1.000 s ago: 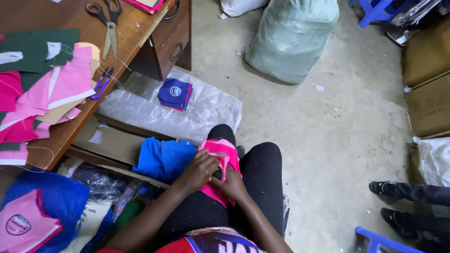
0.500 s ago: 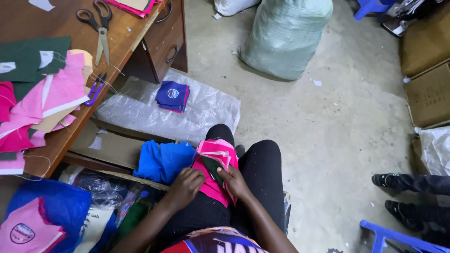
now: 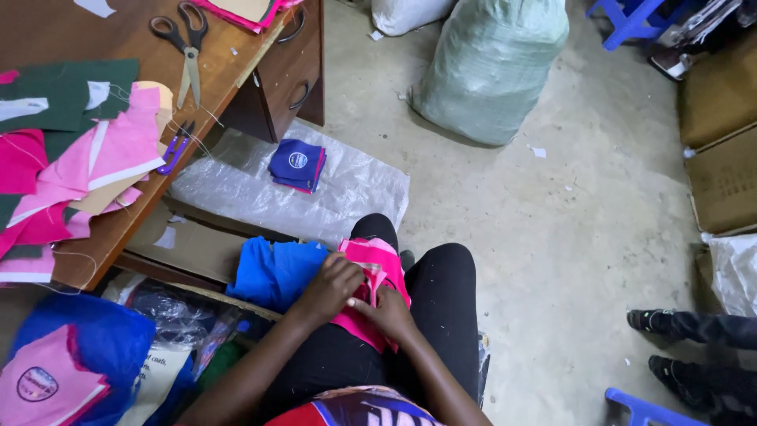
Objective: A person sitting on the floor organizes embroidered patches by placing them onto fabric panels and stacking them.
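Both hands meet on the person's lap: the left hand and right hand each pinch the pink fabric piece, a folded, layered panel draped over the black-clad thighs. A blue cloth lies just beside it, to the left. Farther left, the table edge carries pink offcuts; bare concrete floor spreads right.

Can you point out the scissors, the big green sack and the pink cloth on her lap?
scissors (image 3: 188, 49): head view, near the pivot.
green sack (image 3: 493, 67): head view, its side.
pink cloth (image 3: 384, 267): head view, upper fold.
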